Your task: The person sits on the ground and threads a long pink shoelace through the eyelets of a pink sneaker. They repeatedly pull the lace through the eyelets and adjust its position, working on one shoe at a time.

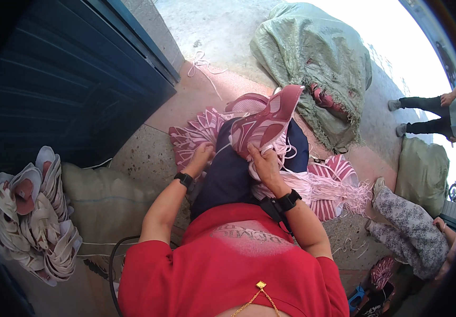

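Pink and maroon shoe upper [267, 124] sits at the middle of the view, on the person's dark-trousered lap. The right hand [264, 161] grips its lower edge, fingers curled and clamped on the fabric beside a bunch of pale pink laces [312, 185]. The left hand [201, 157] rests at about nine o'clock from the upper, on a stack of uppers [193, 136] of the same kind; its fingers are bent down onto them, but whether they pinch anything I cannot tell. Both wrists wear black bands.

Underfoot is speckled concrete floor [143, 156] with a reddish strip toward twelve o'clock, leading out to bright pale ground outdoors. A dark blue ribbed door [64, 79] fills ten o'clock. A tied bundle of beige and maroon uppers [35, 216] lies at eight o'clock on a grey sack [106, 203]. A green woven sack [318, 63] slumps at one o'clock, torn open with pink pieces showing. More striped uppers [339, 171] lie at three o'clock. At four o'clock a second person's patterned trouser legs [407, 227] stretch in; at two o'clock a third person's dark legs [423, 113] stand in sunlight.
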`<state>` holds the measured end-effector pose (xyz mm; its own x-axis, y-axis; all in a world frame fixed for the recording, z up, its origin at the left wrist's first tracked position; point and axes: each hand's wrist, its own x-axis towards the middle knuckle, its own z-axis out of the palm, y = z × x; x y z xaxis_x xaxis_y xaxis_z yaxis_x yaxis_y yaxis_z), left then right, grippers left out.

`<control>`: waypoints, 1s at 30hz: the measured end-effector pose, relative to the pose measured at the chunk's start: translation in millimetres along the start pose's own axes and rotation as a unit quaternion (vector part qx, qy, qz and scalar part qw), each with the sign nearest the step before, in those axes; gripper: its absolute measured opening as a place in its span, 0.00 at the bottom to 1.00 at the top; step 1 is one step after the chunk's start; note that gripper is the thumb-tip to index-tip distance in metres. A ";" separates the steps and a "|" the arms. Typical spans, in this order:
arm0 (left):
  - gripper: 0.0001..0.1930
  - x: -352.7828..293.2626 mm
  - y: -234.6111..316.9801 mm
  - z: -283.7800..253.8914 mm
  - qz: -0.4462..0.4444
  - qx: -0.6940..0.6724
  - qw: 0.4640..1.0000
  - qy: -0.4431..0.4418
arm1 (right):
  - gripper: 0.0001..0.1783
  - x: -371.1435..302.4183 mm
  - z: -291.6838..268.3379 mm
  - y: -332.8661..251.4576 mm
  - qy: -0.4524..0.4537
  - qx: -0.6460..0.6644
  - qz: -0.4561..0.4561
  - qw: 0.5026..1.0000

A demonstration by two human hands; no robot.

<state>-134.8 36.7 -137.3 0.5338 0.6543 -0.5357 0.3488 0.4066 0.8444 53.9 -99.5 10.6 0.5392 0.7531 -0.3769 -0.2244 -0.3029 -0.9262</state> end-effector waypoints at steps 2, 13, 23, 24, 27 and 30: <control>0.14 -9.9 3.5 5.4 -0.024 0.017 0.999 -0.037 | 0.22 -1.9 -8.5 -3.5 0.001 0.044 0.031 0.999; 0.11 -19.2 158.2 -42.6 0.246 0.194 0.946 -0.085 | 0.11 -45.0 -69.4 47.4 -0.025 0.339 0.154 0.928; 0.37 -71.3 104.6 66.2 0.264 0.242 0.846 -0.395 | 0.14 -44.2 -128.1 60.1 -0.007 0.306 0.111 0.946; 0.37 -73.6 97.3 52.8 0.227 0.232 0.856 -0.402 | 0.14 -52.6 -113.7 47.3 -0.039 0.350 0.098 0.931; 0.19 -116.3 124.9 78.3 0.375 0.339 0.766 -0.397 | 0.14 -69.0 -101.2 37.9 -0.088 0.424 0.083 0.898; 0.20 -72.6 71.5 55.9 0.289 0.457 0.763 -0.355 | 0.16 -49.5 -98.6 54.4 -0.238 0.430 0.113 0.864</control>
<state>-105.5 -17.5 -38.7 0.9714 -0.0860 -0.2214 0.1148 -0.6460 0.7547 95.0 -210.8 -21.6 0.0540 0.9482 -0.3129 -0.9103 -0.0820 -0.4057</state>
